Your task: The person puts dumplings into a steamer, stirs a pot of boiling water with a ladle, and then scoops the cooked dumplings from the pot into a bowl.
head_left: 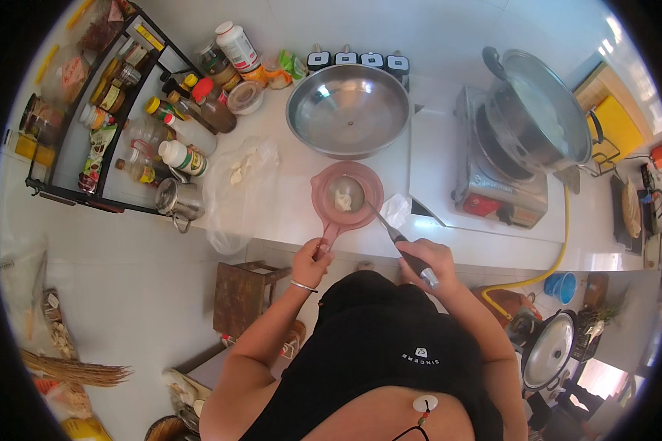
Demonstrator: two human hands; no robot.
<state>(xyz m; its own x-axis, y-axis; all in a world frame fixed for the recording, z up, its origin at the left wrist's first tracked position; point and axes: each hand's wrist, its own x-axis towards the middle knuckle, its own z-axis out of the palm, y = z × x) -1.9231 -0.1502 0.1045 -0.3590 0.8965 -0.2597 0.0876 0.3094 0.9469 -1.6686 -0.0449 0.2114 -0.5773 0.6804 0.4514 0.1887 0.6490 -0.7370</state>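
Observation:
My left hand point(312, 263) is closed around the short handle of a pink translucent dipper point(321, 192) at the counter's front edge. With my right hand point(432, 259) I grip the dark handle of a metal ladle point(392, 231). The ladle's round bowl is inside the dipper, and a pale, whitish lump point(343, 199) shows in it; its kind is unclear. Just beyond the dipper stands a wide stainless steel basin point(349, 110). A crumpled piece of white plastic or paper point(396, 210) lies to the dipper's right.
On the right, a large steel pot point(526, 143) stands on a portable gas stove point(504, 198), from which a yellow hose point(552, 267) hangs. A clear plastic bag point(228, 213) lies at left, near a metal jug point(178, 200) and a black rack point(107, 165) with bottles. Below is a wooden stool point(239, 298).

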